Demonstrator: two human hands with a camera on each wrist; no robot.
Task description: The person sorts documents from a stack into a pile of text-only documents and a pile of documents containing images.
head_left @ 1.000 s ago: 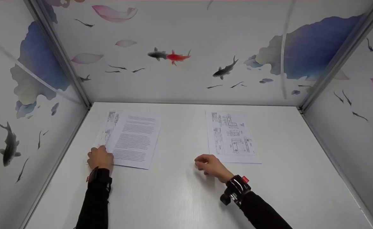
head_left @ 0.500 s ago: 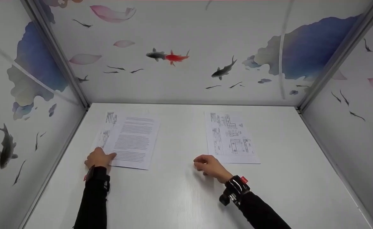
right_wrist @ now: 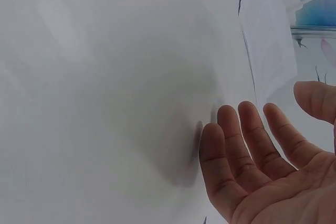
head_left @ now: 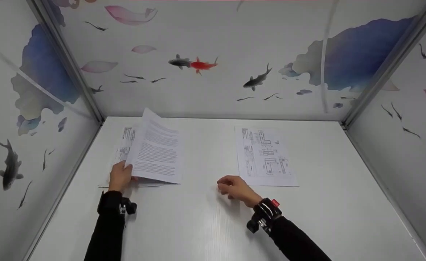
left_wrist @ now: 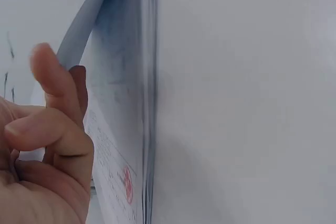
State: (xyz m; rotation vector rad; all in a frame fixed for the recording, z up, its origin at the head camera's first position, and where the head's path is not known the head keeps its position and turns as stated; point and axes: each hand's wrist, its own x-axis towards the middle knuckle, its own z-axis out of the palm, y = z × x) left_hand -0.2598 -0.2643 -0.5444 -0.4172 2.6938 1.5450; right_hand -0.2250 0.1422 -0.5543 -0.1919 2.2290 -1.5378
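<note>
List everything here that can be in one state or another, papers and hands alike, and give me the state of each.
Text page: left side lifted, tilted and bowed.
Papers beneath it: lying flat on the table.
Drawing page: flat, printed side up.
Left hand: holding the text page by its left edge.
Right hand: fingers loosely bent, holding nothing.

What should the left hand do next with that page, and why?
Probably lift the page clear of the stack: the left hand holds it by its raised left edge, but it slants over the stack. The right hand holds nothing.
</note>
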